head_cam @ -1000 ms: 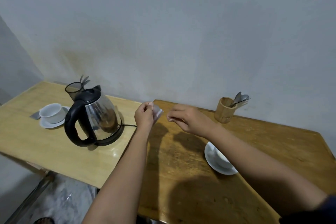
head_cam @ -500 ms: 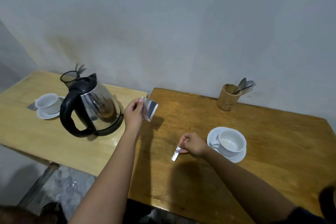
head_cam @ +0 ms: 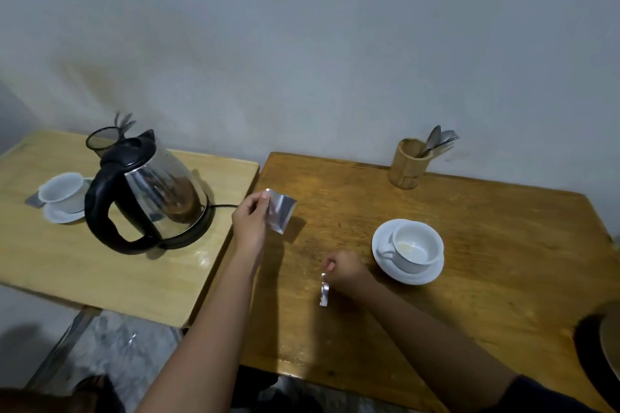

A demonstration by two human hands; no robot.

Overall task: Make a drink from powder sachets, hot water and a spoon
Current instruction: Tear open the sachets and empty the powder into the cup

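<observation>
My left hand (head_cam: 250, 221) pinches a silver powder sachet (head_cam: 280, 211) by its top edge, held up over the left end of the dark wooden table (head_cam: 486, 278). My right hand (head_cam: 345, 270) is lower, close to the tabletop, and holds a thin torn-off silver strip (head_cam: 324, 292) that hangs down. To the right of that hand stands a white cup (head_cam: 417, 250) on a white saucer (head_cam: 407, 275), with a little pale powder at the bottom. A bamboo holder with spoons (head_cam: 409, 163) stands at the back by the wall. The electric kettle (head_cam: 154, 194) sits on the lighter table.
The lighter table (head_cam: 100, 271) on the left also bears a second white cup and saucer (head_cam: 63, 193) and a dark holder (head_cam: 100, 144) behind the kettle. The kettle's cord (head_cam: 224, 206) runs toward the gap between the tables. A dark round object (head_cam: 600, 349) shows at the right edge.
My hands have pulled apart: the right hand came down and toward me with the torn strip, while the left kept the sachet raised. The view tilted down, and the cup came out from behind my arm.
</observation>
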